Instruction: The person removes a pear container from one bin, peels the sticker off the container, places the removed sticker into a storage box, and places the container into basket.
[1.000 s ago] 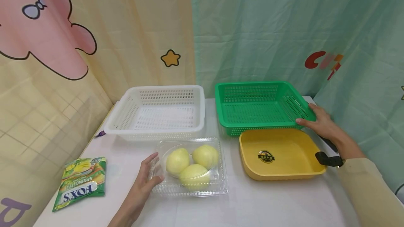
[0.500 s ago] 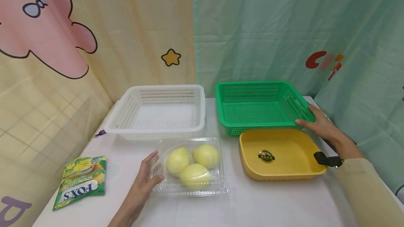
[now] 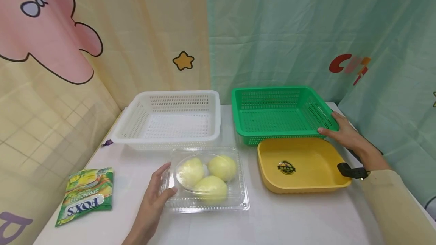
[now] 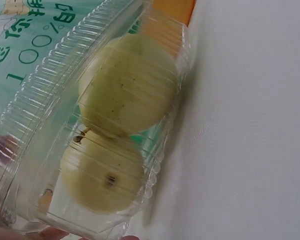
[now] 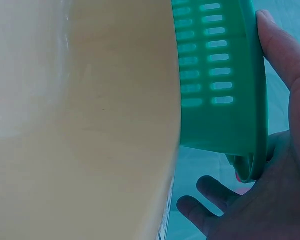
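Observation:
A clear plastic clamshell box [image 3: 235, 199] with three pale yellow-green pears [image 3: 222, 168] is at the front middle of the white table. My left hand [image 3: 150, 203] grips its left side, thumb toward the front and fingers along the side. In the left wrist view two pears [image 4: 132, 82] show large through the clear wall. At the back right stands a green perforated basket [image 3: 253, 140]. My right hand [image 3: 349, 135] holds its front right corner; in the right wrist view the thumb lies at the rim and two fingertips [image 5: 186, 205] show below the corner.
A yellow basin [image 3: 313, 169] with a black label stands right in front of the green basket. Back left is a white perforated basket [image 3: 167, 143]. A green FOX'S candy bag [image 3: 86, 196] lies at the left, and a small purple wrapper [image 3: 107, 143] sits near the table's left edge.
The clear box has tilted slightly in my left hand, and its right edge has shifted a little right. My right hand stays at the green basket's corner.

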A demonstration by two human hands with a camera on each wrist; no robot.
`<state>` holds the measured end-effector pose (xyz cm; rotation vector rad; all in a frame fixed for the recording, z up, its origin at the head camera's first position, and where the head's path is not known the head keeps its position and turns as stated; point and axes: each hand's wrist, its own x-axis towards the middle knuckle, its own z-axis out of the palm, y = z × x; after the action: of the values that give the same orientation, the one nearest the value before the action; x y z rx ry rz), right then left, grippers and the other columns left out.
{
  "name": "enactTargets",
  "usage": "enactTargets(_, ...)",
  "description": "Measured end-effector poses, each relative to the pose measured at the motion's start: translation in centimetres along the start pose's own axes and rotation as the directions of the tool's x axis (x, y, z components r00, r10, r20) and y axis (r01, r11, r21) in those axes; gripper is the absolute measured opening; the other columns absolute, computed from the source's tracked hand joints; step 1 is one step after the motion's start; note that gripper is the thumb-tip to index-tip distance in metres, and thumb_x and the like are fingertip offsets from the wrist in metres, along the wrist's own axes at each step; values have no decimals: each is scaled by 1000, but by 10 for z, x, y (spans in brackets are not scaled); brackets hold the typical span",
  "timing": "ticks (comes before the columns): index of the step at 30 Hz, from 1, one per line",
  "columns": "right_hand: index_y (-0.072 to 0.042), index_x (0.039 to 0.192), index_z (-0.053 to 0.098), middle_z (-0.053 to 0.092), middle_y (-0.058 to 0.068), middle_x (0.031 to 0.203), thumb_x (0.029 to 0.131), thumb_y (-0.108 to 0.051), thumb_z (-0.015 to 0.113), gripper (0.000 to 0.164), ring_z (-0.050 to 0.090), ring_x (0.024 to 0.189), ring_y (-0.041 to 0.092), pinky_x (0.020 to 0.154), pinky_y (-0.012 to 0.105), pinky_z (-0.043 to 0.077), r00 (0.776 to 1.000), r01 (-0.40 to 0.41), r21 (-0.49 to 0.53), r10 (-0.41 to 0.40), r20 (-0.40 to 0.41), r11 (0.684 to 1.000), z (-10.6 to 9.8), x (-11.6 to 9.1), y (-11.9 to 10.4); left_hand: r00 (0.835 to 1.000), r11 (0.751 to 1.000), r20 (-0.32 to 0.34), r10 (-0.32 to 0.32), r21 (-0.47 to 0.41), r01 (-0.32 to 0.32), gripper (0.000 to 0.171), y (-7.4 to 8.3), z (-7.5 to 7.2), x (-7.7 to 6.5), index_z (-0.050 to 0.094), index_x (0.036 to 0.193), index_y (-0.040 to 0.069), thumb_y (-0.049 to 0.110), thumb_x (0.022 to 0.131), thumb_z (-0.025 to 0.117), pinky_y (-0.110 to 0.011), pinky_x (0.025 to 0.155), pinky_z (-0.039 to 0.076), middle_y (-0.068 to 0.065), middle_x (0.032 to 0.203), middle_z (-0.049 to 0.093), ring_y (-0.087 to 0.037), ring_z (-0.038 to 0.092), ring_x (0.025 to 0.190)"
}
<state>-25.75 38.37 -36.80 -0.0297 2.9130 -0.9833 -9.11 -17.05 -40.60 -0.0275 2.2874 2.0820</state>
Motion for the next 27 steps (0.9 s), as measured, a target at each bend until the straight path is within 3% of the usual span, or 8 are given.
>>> enactTargets(11,3,147,-13,-17,32,152,90,-51,53,103,3,134,56,104,73,11,1000,9,1,-9,1,1000,0,0,0,998,999,-23,54,-6,-54,61,9,10,-6,32,143,26,7,89,56,-72,107,9,-4,160,6,-41,-3,146)
enactTargets(18,4,147,-12,-15,32,152,90,-51,53,103,2,135,56,104,73,11,1000,14,-19,-14,-3,1000,0,0,1,996,996,-76,55,-67,-60,59,16,15,-8,38,140,21,1,86,52,-65,108,20,-2,158,14,-39,6,144)
enactTargets(27,3,147,-12,-15,32,152,90,-52,53,102,2,135,56,104,74,11,1000,19,-29,-19,-6,999,-1,0,0,995,991,-91,37,-125,-48,59,31,13,-11,40,139,15,-2,84,53,-63,114,11,-5,159,16,-38,-5,146)
